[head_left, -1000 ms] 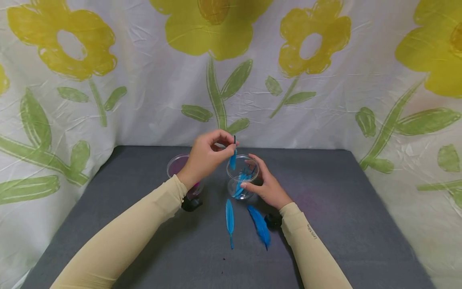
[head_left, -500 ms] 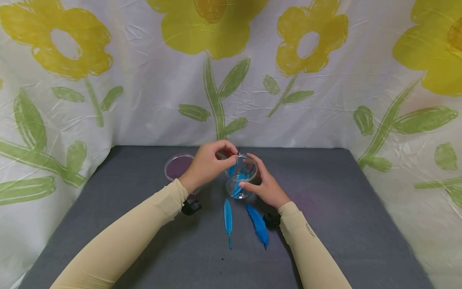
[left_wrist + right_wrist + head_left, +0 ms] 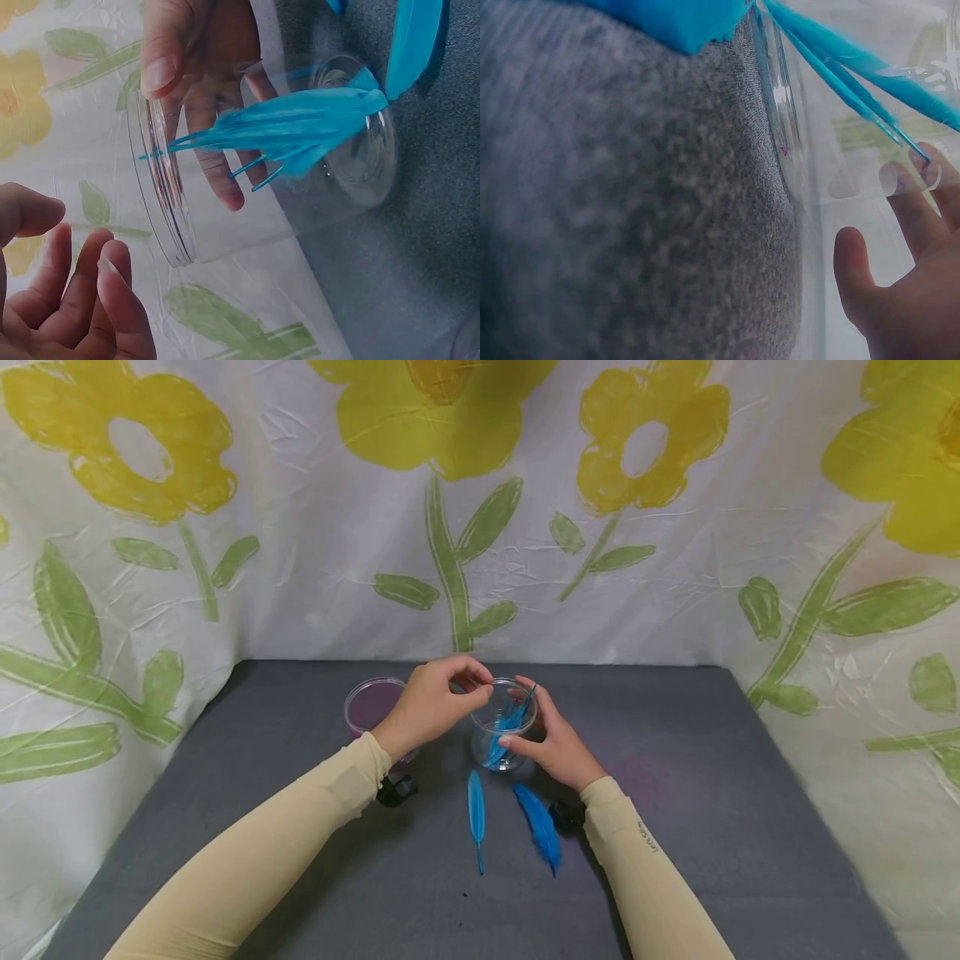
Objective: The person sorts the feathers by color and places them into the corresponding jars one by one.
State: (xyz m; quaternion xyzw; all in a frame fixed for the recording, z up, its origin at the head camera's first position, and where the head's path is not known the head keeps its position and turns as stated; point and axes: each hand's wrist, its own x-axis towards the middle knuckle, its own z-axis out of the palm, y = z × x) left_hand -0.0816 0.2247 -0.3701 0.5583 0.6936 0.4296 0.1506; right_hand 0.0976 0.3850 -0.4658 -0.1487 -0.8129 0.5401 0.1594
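My right hand grips a clear plastic jar from its right side, thumb in front and fingers behind. Inside the jar, several blue feathers lean together, their quills toward the rim. Just left of the rim, my left hand hovers with its fingers loosely bent. In the left wrist view those fingers hold nothing and stay apart from the jar. Two blue feathers lie on the table in front of the jar: a straight feather and a broader curved feather.
Behind my left wrist stands a second clear jar, partly hidden, with purple-pink showing through it. A grey cloth covers the table. A white curtain with yellow flowers hangs behind and at both sides.
My left hand has lowered a blue feather to the jar's mouth and let it go. That feather now leans inside with the others. My right hand keeps its hold on the jar.
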